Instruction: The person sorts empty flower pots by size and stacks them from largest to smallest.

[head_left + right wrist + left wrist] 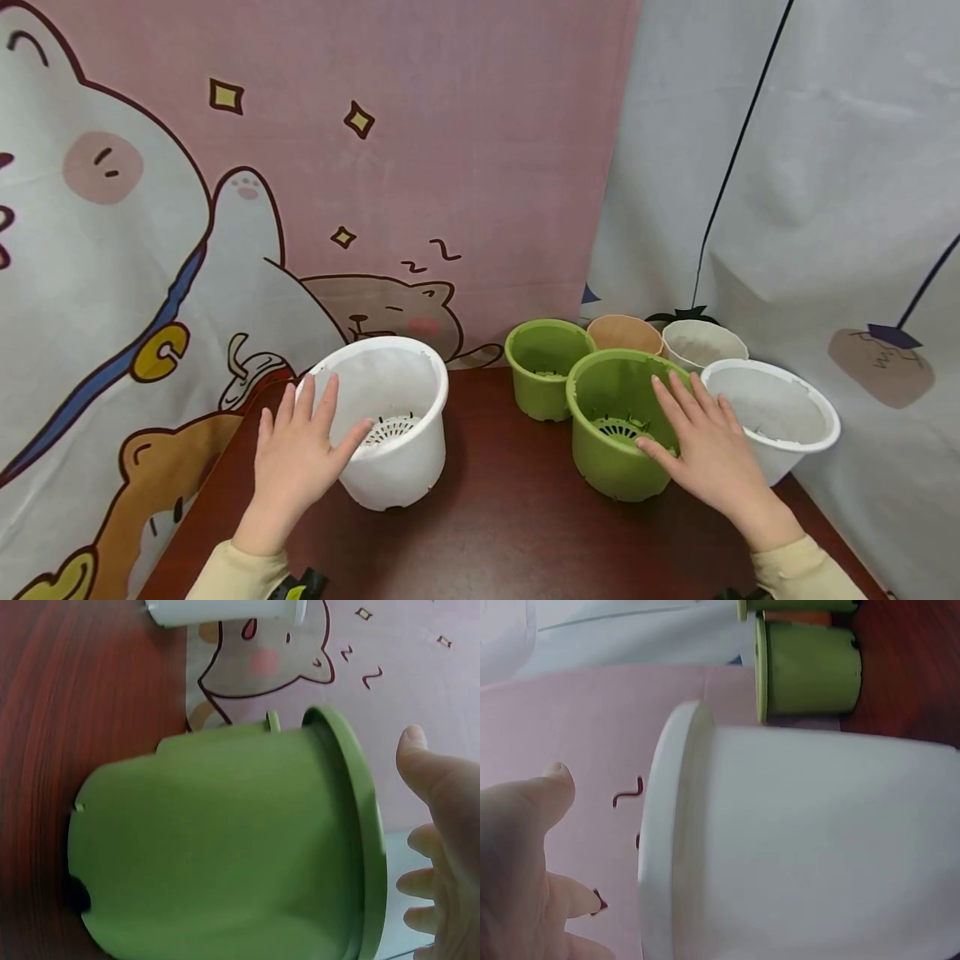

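My left hand (298, 454), fingers spread, hovers over the near left side of a large white flowerpot (401, 467). In the left wrist view a gap shows between that hand and the rim of the white pot (802, 840). On the right, my right hand (708, 446) is spread in the same way above the right side of a green flowerpot (615, 467). The right wrist view has its fingers off the rim of the green pot (217, 840). Both pots stand upright with slotted bottoms, and neither hand holds anything.
Behind the green pot stands a second green pot (542, 392). An orange pot (624, 333) and a cream pot (703, 342) are at the back right. Another white pot (780, 408) stands at the table's right edge. Printed cloth (480, 167) hangs behind the dark red table (510, 533).
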A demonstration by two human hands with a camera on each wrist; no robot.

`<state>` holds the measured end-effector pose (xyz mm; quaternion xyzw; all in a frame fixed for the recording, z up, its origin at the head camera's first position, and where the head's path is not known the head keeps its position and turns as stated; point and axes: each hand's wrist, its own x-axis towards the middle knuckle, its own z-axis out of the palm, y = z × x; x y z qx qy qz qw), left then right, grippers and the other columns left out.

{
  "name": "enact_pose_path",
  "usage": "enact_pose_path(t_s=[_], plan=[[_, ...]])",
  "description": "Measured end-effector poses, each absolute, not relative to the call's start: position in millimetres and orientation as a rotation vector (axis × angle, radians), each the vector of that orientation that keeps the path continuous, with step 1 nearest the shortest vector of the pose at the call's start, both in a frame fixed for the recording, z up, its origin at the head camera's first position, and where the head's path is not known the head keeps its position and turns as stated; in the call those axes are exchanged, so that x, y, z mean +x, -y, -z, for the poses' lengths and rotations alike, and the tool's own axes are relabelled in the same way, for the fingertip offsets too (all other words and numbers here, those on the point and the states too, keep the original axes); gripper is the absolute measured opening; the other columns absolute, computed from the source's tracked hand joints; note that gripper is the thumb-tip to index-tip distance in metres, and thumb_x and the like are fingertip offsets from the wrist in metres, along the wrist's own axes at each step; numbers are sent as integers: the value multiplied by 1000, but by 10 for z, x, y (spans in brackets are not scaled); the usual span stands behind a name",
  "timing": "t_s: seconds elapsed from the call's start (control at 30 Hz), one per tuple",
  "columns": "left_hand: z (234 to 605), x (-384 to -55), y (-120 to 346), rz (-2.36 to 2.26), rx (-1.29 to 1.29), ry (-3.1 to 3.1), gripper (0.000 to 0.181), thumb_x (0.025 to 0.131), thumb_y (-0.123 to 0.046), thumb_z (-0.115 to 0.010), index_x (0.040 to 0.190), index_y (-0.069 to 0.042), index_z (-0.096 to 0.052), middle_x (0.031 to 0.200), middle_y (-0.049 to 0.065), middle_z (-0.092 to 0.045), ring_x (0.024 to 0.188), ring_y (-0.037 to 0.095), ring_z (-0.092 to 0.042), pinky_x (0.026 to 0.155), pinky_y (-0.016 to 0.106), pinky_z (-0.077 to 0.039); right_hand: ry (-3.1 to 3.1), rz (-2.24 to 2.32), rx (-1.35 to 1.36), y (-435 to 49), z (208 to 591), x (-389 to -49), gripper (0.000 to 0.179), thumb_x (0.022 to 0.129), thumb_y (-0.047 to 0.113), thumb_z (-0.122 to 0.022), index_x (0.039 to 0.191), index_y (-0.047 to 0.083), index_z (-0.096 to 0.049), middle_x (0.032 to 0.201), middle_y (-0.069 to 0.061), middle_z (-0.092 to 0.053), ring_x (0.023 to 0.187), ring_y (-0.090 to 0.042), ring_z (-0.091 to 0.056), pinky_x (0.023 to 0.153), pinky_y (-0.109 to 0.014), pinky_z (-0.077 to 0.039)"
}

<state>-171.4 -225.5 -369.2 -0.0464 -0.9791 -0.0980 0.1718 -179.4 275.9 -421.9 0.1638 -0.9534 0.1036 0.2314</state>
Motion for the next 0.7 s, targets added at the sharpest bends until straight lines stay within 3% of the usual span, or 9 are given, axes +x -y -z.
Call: enact_pose_path(t_s=[0.2,0.47,0.7], plan=[[3688,-1769,2429,300,-89,2761,89,92,-67,-49,153,-2,-34,151,34,-29,138,55,-24,107,75,-17,2644,-269,413,-2936,4211,-1885,86,91,53,-63,152,-1,-33,148,-33,-35,144,-47,-18,114,-67,-13],[3702,-1893,2601,341,-86,2689,89,93,-60,-55,145,10,-40,141,39,-40,127,57,-38,102,72,-31,2682,-333,366,-3090,4174,-2021,88,92,51,-63,148,-10,-34,144,-38,-37,136,-54,-28,111,-64,-22],[3696,-1976,2720,419,-65,2684,90,92,-59,-57,141,14,-40,133,38,-48,114,55,-50,87,69,-45,2669,-425,325,-3160,4147,-2123,92,88,50,-69,147,-12,-34,140,-38,-41,126,-56,-36,102,-67,-31]])
